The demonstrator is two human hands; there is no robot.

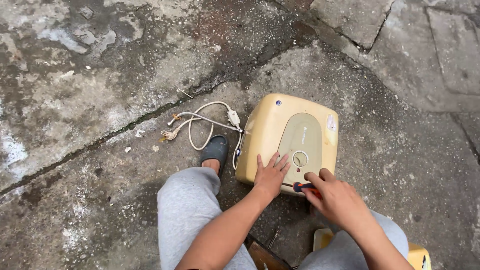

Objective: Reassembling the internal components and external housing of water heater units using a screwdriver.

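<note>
Two hands on yellowed water heater [287, 137]: left hand [270, 176] flat, fingers released; right hand [336, 199] fingers grasping screwdriver [303, 187]. Probably unscrewing near edge; next needs steady tip.

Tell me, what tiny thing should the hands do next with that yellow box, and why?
Probably bring the screwdriver tip to a screw near the lower edge of the yellowed water heater. The right hand grips its red handle right at that edge, while the left hand lies flat on the casing, steadying it. The screw itself is hidden, so this is a guess.
</note>
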